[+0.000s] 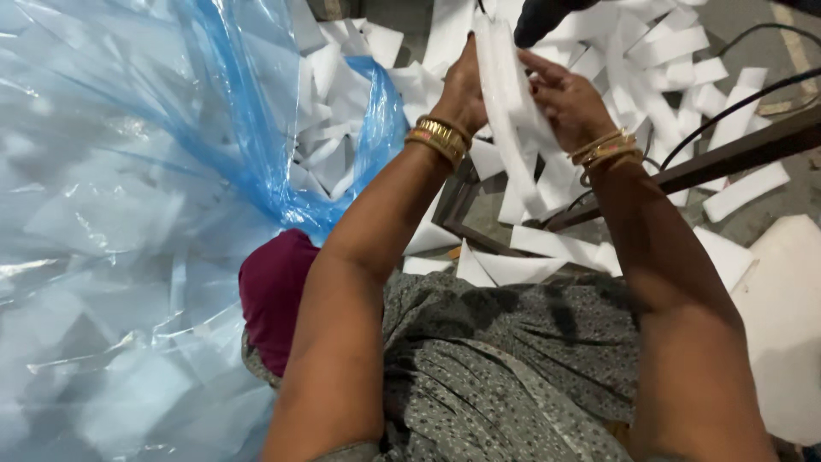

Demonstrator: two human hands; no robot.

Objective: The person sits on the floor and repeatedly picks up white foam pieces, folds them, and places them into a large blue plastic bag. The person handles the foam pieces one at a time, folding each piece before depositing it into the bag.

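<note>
Left hand: the left hand [460,90] was closed on the near edge of a bundle of long white foam strips [506,111], steadying it upright.
Right hand: the right hand [569,101] was clamped on the opposite side, so the strips stayed squared together.
Bundle location: raised between both hands, above the floor litter.
Bag: one large clear blue-tinted plastic bag [154,214] lay open at left, within reach and already holding strips.
Count: two hands, one bundle, one bag; loose white foam strips on the floor [676,51] too many to count.
Wrists: gold bangles [440,137] on both.
</note>
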